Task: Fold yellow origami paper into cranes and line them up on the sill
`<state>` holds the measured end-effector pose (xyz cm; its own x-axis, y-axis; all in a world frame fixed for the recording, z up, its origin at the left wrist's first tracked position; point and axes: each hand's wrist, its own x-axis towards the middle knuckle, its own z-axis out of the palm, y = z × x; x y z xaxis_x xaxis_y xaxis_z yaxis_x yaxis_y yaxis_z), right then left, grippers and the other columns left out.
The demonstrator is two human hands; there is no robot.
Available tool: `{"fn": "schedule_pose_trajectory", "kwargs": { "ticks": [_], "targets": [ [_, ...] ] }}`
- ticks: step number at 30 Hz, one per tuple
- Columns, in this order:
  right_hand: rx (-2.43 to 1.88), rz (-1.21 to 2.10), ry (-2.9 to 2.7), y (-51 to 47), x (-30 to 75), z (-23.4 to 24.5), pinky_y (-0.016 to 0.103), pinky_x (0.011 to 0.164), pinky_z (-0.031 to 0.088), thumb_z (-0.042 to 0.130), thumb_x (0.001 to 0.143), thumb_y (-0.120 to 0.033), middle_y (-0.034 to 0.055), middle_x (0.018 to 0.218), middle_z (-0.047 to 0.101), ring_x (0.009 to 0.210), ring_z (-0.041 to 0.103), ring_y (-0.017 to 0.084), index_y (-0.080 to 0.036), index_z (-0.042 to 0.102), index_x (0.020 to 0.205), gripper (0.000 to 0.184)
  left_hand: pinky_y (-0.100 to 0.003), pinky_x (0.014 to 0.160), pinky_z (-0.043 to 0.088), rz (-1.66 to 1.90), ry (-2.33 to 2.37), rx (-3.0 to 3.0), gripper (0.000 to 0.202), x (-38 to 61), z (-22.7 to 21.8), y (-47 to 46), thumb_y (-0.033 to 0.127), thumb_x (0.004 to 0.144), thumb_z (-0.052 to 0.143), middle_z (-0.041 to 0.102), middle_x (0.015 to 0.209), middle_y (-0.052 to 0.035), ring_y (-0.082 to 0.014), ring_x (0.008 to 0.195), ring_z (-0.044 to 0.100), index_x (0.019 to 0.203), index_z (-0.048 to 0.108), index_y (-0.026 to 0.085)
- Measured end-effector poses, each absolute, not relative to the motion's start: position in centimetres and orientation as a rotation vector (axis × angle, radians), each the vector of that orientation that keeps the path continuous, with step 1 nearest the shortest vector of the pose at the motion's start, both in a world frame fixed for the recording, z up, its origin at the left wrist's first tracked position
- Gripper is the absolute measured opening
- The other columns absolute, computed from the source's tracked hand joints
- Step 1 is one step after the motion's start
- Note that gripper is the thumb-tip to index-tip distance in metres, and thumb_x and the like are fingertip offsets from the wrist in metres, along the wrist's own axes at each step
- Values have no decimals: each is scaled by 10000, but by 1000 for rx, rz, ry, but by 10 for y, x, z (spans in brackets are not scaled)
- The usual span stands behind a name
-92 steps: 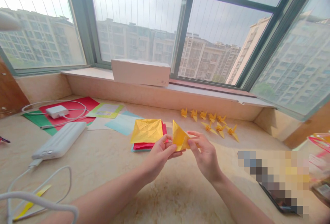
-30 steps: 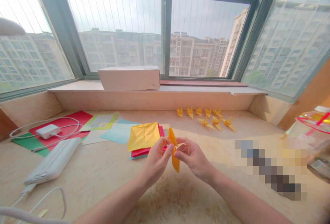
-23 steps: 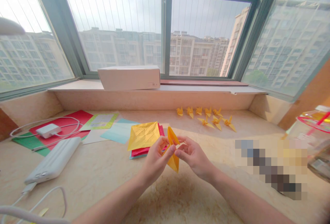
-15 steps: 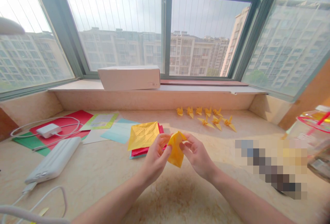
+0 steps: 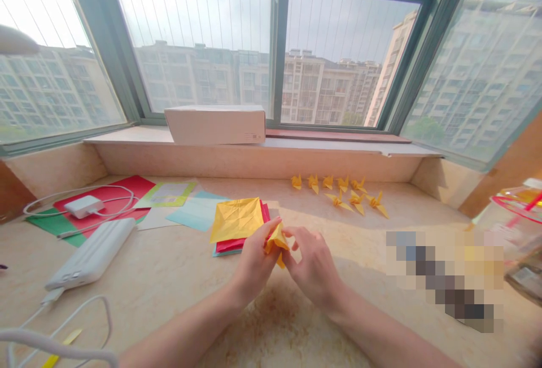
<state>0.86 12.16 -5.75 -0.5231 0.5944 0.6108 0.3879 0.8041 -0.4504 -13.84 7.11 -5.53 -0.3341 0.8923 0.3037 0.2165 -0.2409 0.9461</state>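
A small folded piece of yellow paper (image 5: 276, 241) is pinched between both hands above the marble counter (image 5: 178, 277). My left hand (image 5: 256, 261) grips it from the left, fingers closed. My right hand (image 5: 311, 263) presses its fingertips on the paper from the right. Most of the fold is hidden by the fingers. Just behind the hands lies a stack of coloured paper squares (image 5: 237, 222) with a creased yellow sheet on top. Several finished yellow paper cranes (image 5: 339, 190) stand in a row near the back wall.
A white power bank (image 5: 91, 254) with a cable, a white charger (image 5: 82, 206) on red and green sheets, and pale blue paper (image 5: 197, 213) lie left. A white box (image 5: 215, 124) sits on the window sill. A blurred-out object (image 5: 444, 272) lies at the right.
The yellow paper has been folded smaller and lowered toward the counter. Both hands have closed tighter round it. The view has tilted slightly.
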Motion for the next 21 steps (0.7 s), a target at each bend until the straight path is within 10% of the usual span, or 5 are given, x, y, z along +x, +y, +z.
{"fn": "schedule_pose_trajectory", "kwargs": {
  "ticks": [21],
  "targets": [
    [-697, 148, -2145, 113, 9, -54, 314, 741, 396, 482, 949, -393, 71, 994, 733, 733, 626, 211, -191, 522, 1230, 348, -309, 840, 544, 1620, 1698, 1962, 390, -136, -48, 68, 69, 766, 629, 728, 1055, -82, -212, 943, 688, 1139, 676, 175]
  ]
}}
